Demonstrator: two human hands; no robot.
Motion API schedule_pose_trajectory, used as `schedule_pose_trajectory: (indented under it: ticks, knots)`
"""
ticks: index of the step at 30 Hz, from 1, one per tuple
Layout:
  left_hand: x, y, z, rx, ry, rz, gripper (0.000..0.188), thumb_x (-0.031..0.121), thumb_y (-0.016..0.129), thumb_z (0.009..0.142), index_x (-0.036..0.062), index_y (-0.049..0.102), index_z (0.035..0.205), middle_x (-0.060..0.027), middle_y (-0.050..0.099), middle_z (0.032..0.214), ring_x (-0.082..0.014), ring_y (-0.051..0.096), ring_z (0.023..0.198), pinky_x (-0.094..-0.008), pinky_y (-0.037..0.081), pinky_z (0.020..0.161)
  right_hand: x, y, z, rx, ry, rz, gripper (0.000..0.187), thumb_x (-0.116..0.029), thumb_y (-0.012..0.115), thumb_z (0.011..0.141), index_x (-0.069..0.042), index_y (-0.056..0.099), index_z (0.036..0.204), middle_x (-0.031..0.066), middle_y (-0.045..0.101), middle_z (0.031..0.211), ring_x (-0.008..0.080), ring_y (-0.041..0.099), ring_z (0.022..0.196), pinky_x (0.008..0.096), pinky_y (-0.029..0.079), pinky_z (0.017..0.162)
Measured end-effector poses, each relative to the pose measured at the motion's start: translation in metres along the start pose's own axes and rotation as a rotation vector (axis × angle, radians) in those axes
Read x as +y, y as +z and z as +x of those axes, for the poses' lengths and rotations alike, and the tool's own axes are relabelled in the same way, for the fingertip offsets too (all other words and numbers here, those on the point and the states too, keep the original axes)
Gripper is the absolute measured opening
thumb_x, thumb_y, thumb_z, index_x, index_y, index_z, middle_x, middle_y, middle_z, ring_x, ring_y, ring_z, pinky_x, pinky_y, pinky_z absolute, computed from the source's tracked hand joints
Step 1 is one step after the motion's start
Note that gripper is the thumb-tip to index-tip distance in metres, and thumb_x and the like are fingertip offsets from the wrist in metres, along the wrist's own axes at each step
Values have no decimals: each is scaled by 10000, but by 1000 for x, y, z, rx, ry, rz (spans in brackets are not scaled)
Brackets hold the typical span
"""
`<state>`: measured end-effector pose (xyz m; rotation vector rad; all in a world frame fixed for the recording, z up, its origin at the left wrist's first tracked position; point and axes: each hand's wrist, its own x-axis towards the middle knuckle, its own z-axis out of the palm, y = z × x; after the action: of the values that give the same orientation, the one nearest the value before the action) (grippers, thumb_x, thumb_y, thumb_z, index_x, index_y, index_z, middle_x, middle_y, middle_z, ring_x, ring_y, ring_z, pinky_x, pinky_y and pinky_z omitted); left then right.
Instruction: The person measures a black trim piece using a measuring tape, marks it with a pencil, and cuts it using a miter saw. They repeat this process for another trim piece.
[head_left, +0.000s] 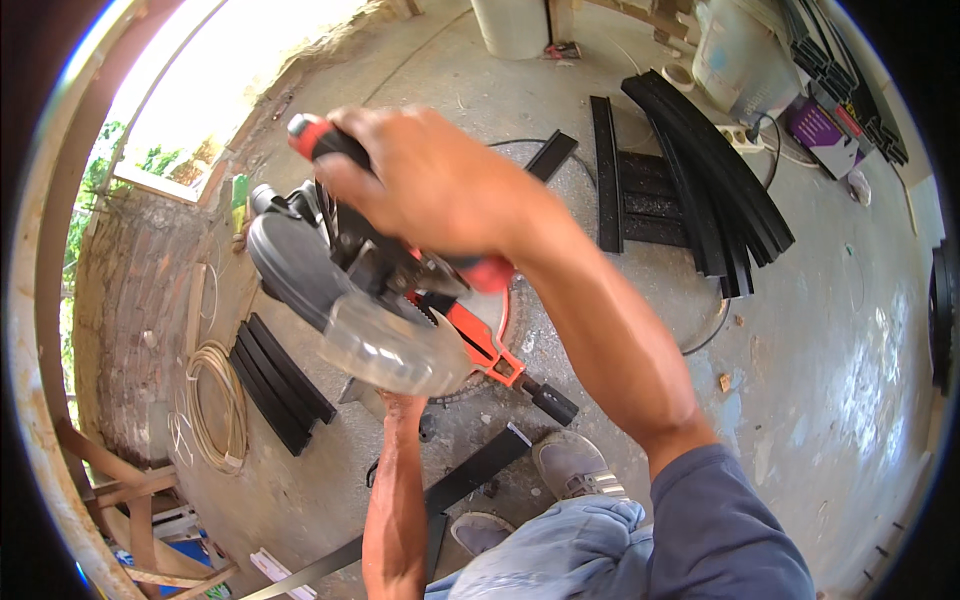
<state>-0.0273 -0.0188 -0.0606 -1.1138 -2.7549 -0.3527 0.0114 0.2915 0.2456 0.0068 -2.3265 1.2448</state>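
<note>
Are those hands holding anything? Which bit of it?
The right hand grips the saw by its handle. The left hand is mostly hidden behind the clear guard, so I can't tell if it holds anything.

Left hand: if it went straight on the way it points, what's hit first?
Likely the saw, somewhere beneath its clear guard. That guard hides most of the left hand, so exact part and depth are unclear.

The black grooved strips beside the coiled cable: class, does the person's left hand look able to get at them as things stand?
Probably yes: mostly floor lies between the left hand and the black grooved strips, though the clear guard hides its grip, so it may be occupied.
</note>
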Motion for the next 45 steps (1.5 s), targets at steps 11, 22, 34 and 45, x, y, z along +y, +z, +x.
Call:
schedule_pose_trajectory:
  ticks: [11,22,34,45]
  knots:
    - [16,-32,8,43,-51,70,435,90,771,702,78,666,1124,-201,454,1396,-424,411,1278,-564,252,1108,42,16,-116,119,-19,236,584,-264,635,915,90,487,1354,330,607,1206,490,601,1087,472,492,943]
    - [11,-45,3,31,-80,92,433,87,763,697,73,666,1119,-204,454,1395,-422,409,1281,-564,251,1108,43,17,-113,99,-25,274,607,-297,646,914,109,496,1339,295,631,1105,466,615,1009,470,498,875]
    - [13,-49,-1,26,-92,90,430,84,755,692,67,666,1113,-208,452,1395,-421,407,1285,-564,250,1108,41,16,-108,98,-32,274,612,-306,648,920,144,505,1310,327,621,1128,470,653,943,469,528,834]
    - [14,-52,-1,25,-94,93,428,81,747,687,61,666,1108,-211,452,1394,-420,405,1289,-565,249,1108,44,18,-108,126,-83,269,614,-296,650,916,159,503,1300,332,620,1102,477,629,998,471,510,869]
